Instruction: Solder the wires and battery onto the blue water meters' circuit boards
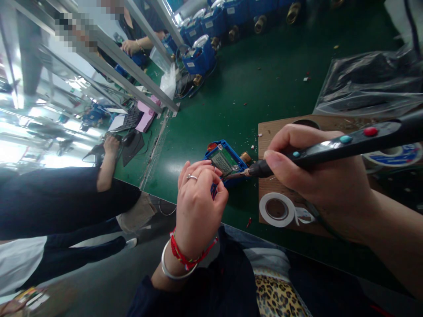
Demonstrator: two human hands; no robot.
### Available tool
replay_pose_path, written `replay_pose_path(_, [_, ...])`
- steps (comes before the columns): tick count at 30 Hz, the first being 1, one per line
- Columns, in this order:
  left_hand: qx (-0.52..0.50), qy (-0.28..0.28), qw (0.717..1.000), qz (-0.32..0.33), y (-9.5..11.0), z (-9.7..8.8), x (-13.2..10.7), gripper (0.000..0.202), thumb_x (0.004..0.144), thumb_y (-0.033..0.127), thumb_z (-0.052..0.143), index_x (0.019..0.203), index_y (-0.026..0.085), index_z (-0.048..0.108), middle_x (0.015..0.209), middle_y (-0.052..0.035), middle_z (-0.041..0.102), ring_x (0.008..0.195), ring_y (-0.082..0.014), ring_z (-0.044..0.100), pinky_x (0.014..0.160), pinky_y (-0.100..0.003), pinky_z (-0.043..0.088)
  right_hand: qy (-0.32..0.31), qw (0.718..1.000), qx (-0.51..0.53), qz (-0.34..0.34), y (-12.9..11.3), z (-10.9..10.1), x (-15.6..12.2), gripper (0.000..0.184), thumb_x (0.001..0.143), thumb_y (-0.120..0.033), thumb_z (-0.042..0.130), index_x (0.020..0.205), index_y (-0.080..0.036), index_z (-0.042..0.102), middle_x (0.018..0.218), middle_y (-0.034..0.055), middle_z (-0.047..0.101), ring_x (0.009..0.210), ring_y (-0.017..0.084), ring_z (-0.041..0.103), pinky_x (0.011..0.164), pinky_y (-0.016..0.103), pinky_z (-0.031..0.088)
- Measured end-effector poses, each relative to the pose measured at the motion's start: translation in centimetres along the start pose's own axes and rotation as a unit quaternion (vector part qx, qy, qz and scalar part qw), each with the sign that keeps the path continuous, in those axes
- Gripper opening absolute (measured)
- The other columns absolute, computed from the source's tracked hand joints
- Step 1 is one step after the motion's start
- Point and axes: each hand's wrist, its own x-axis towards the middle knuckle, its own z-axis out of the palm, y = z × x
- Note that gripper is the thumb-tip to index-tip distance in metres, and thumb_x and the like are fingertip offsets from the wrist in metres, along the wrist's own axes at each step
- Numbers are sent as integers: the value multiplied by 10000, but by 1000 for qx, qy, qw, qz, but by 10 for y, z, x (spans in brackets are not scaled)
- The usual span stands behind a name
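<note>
My right hand (324,176) grips a black soldering iron (330,149) with a red button and several light-blue ones. The iron's tip reaches the near edge of a blue water meter (239,166), whose top is open. Inside the meter sit a green circuit board (234,155) and a grey display (221,164) with digits. At the meter's near left side, my left hand (200,202) has its fingers pinched together. Thin red and blue wires (214,190) show beside the thumb; what the fingertips hold is hidden. A brass fitting (245,157) sticks out of the meter on the right.
A cardboard sheet (266,193) bears a roll of white tape (276,210) and a solder spool (393,154). Black plastic bags (366,83) lie behind it. More blue meters (199,57) line the green table's (264,97) back. Metal posts (145,66) rise left, with other people beyond.
</note>
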Motion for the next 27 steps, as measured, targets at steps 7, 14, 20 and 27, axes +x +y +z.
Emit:
replay_pose_path(7, [-3, 4, 1000, 4, 1, 0, 0, 105, 814, 101, 544, 785, 201, 536, 939, -35, 661, 1084, -212, 601, 1120, -500, 342, -5, 1000, -3, 12, -1, 0, 0, 207, 859, -230, 582, 668, -217, 505, 566, -40, 476, 488, 96, 410, 494, 268, 343])
replay_pose_path(14, [0, 5, 1000, -2, 0, 1, 0, 100, 818, 100, 538, 816, 198, 553, 942, -36, 664, 1084, -212, 599, 1112, -490, 352, 0, 1000, -2, 6, 1, 1, 0, 210, 848, -218, 583, 654, -211, 501, 558, -37, 489, 474, 89, 410, 478, 266, 336])
replay_pose_path(20, [4, 4, 1000, 0, 1, 0, 0, 93, 822, 100, 537, 812, 192, 550, 933, -43, 663, 1082, -211, 599, 1122, -485, 339, 1, 1000, 2, 4, 0, 1, 0, 213, 837, -203, 598, 651, -211, 494, 563, -40, 484, 480, 88, 412, 475, 262, 331])
replay_pose_path(27, [0, 5, 1000, 4, 1, 1, 0, 91, 820, 96, 539, 806, 184, 550, 933, -44, 665, 1085, -208, 598, 1127, -485, 336, 7, 1000, -21, -9, -2, -2, -1, 211, 839, -135, 569, 656, -195, 483, 574, -40, 482, 494, 67, 408, 479, 237, 336])
